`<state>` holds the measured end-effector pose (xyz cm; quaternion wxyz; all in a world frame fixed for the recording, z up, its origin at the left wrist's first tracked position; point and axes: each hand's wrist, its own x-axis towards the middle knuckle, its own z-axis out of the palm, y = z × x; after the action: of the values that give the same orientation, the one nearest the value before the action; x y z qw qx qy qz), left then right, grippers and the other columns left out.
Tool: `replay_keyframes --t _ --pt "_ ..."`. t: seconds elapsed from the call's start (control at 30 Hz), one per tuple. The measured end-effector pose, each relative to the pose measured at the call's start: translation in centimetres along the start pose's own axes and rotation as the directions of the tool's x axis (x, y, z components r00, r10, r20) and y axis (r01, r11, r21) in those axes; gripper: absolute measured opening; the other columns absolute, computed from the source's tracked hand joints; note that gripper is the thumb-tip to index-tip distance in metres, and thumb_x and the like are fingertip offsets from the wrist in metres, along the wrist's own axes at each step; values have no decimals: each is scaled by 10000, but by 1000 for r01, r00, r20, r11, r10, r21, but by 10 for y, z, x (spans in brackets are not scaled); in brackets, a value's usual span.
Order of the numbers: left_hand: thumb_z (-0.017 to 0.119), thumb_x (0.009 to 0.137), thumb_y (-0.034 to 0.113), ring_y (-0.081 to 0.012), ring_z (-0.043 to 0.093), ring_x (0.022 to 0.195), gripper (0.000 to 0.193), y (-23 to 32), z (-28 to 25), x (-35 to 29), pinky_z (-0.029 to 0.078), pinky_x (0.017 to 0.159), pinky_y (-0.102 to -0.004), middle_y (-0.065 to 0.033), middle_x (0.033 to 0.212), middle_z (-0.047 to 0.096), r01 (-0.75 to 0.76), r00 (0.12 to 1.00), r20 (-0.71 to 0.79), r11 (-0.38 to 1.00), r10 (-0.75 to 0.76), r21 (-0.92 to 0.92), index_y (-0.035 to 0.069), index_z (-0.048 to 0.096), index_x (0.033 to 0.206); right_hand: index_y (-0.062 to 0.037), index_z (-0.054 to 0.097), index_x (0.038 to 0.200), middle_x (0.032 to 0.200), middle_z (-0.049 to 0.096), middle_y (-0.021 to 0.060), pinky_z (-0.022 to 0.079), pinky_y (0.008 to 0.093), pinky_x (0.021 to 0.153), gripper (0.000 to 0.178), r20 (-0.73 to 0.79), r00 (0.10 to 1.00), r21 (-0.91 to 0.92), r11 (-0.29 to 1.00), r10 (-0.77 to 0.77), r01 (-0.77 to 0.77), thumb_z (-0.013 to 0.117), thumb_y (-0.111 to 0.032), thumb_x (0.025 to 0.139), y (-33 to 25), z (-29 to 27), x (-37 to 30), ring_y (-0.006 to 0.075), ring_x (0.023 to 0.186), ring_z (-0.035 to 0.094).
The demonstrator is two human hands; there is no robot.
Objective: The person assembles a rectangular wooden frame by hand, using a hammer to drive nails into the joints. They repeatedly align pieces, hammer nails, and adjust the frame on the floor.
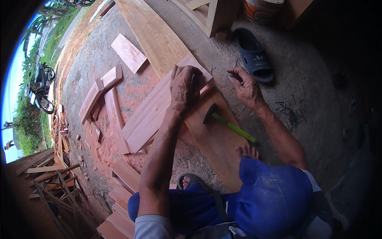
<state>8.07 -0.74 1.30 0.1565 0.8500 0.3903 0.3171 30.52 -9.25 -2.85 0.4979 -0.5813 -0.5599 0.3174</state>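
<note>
My left hand (185, 85) rests at the far end of a pale pink wooden board assembly (153, 105), its fingers curled together. Whatever lies between those fingertips is hidden. To the right, above the concrete, my right hand (245, 87) is raised with thumb and fingers bent close in a pinch; anything in it is too small to make out. Between my forearms a hammer (230, 126) with a green handle and dark head lies on a long brown plank (217, 139), which runs beneath the board assembly.
Loose nails (291, 111) are scattered at the right, below a dark slide sandal (254, 55). A short board (129, 53) and a joined wooden piece (99, 91) lie left amid sawdust. Scrap wood (55, 187) is heaped lower left. An orange bucket (262, 11) stands at the back.
</note>
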Motion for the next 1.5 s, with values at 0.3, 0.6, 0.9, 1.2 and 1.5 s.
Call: replay_keyframes --t 0.3,0.6,0.9,1.2,1.5 --pt "735 918 144 -337 651 1031 138 0 4 -1 402 1142 -581 -77 989 698 -56 998 31 996 54 69 107 675 1037 -52 615 1287 1078 629 180 566 510 840 401 390 921 -442 876 -4 191 714 -172 917 27 13 -132 404 997 669" --pt "762 901 181 -305 652 989 136 -2 4 0 471 1019 -473 -55 956 717 -59 998 13 997 59 40 114 718 1012 -11 584 1270 1113 616 228 565 533 858 334 485 845 -508 859 225 63 639 -115 958 26 12 -127 447 1012 669" --pt "757 866 220 -274 668 1041 143 -6 7 -3 436 1089 -482 -35 922 710 -47 999 11 999 46 25 160 732 993 -47 453 1571 1100 698 263 579 445 772 534 287 956 -218 968 -59 125 525 -35 1043 -56 -40 -77 409 906 726" --pt "757 889 266 -268 667 1068 146 -3 5 -3 403 1156 -536 -21 952 721 -8 1000 31 999 7 45 181 753 1008 -143 394 1635 800 565 121 555 407 596 730 318 889 -459 766 -330 449 610 11 954 -80 -42 -26 275 619 605" --pt "769 877 273 -257 671 1097 151 -5 6 -3 396 1170 -553 -17 992 739 -25 999 37 998 23 51 177 757 993 -192 411 1632 746 519 89 543 388 553 796 389 877 -573 672 -281 469 640 50 909 -99 -46 -20 229 570 566"
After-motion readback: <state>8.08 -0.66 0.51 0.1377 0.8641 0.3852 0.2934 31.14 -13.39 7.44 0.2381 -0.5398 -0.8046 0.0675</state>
